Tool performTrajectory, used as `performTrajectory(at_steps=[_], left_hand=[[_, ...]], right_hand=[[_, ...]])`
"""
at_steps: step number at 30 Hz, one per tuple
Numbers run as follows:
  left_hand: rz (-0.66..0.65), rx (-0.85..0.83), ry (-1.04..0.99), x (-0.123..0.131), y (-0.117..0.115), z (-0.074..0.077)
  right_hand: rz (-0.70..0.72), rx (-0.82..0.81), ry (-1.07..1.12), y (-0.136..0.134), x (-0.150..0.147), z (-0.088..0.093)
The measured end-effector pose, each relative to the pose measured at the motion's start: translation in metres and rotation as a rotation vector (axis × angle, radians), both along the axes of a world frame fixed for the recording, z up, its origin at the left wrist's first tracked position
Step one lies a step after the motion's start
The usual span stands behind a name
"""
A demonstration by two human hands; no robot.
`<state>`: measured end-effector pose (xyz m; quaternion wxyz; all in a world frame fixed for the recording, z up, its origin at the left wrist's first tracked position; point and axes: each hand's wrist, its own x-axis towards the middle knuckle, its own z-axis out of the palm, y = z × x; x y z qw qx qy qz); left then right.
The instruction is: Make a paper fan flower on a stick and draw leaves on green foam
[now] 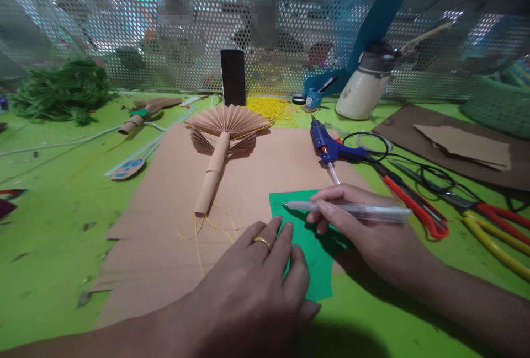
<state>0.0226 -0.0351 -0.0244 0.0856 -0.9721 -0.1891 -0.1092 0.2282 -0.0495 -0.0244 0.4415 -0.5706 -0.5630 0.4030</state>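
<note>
My right hand (pixel 364 231) is closed round a clear pen (pixel 351 210), whose tip rests at the upper left corner of a small green paper sheet (pixel 312 250). The left hand (pixel 256 286), with a gold ring on one finger, lies flat on the green sheet's left edge, fingers stretched out. The green sheet sits on a large tan paper sheet (pixel 174 209). Farther back on the tan sheet lies a pleated tan paper fan on a rolled paper handle (pixel 221 143), with yellow threads trailing from its lower end.
A blue glue gun (pixel 331 148), red-handled scissors (pixel 414 203) and yellow-handled pliers (pixel 492 236) lie to the right. Brown card sheets (pixel 455 143), a white jug (pixel 364 87), a black phone (pixel 233 76), yellow threads (pixel 273 108) and green yarn (pixel 62 90) line the back by the perforated metal screen.
</note>
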Motion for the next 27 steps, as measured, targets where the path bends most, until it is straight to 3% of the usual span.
performTrajectory(at_steps=[18,27], left_hand=[[-0.022,0.072,-0.054,0.0017,0.0060,-0.0097],[-0.035,0.057,-0.037,0.0011,0.0038,-0.0059]], right_hand=[[-0.009,0.016,0.000,0.0011,0.0007,0.0011],[-0.050,0.045,-0.021,0.0019,0.0039,0.0085]])
